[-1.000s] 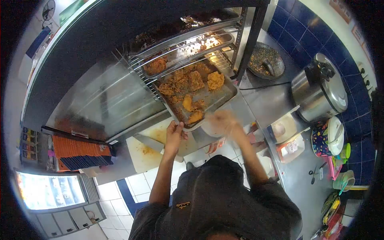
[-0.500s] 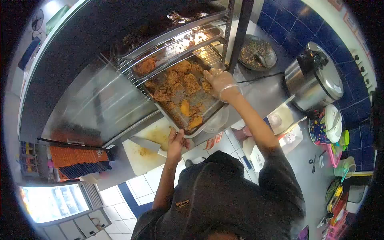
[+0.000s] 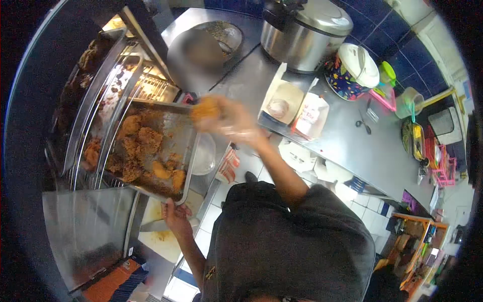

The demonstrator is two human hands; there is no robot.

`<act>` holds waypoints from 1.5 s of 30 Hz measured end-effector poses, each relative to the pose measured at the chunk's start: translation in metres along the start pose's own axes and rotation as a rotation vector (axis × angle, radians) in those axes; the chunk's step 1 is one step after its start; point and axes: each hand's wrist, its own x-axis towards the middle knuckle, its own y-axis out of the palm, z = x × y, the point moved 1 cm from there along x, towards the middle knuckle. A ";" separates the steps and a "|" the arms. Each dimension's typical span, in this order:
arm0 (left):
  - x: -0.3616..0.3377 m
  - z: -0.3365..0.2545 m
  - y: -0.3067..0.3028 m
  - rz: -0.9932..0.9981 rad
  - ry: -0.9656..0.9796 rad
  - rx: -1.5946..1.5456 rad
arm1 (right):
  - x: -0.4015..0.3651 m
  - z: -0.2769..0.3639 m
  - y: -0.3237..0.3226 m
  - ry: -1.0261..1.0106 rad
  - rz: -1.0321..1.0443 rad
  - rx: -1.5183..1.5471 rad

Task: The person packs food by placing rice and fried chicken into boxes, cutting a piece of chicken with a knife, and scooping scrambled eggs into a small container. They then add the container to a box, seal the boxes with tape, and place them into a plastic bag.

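A metal tray juts from the rack of a heated cabinet, holding several pieces of fried chicken and crumbs. My left hand grips the tray's near corner with the fingers closed. My right hand, in a clear plastic glove and blurred by motion, holds a golden piece of fried chicken just off the tray's right edge. To the right of that hand stands an open paper box with a pale wrapped lump inside. Beside it is another white box with red print.
Behind the counter stand a steel cooker and a patterned pot. A knife lies on a stained cutting board below the tray. A clear bowl sits beside the tray. Scissors lie farther right.
My right hand has come up out of the tray with a piece of fried chicken and moved toward the boxes. My view has turned right. My left hand still holds the tray corner.
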 end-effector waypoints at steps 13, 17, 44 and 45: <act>0.006 0.006 -0.003 0.050 0.007 0.064 | -0.100 -0.158 -0.340 0.707 -0.527 -0.641; -0.001 -0.002 0.013 -0.048 -0.011 0.021 | -0.102 -0.198 -0.357 0.631 -0.358 -0.842; 0.000 -0.007 0.018 -0.056 -0.008 0.001 | -0.136 -0.263 -0.311 0.319 0.028 -1.249; -0.002 -0.008 0.018 -0.064 -0.006 -0.004 | -0.139 -0.267 -0.314 0.311 0.074 -1.155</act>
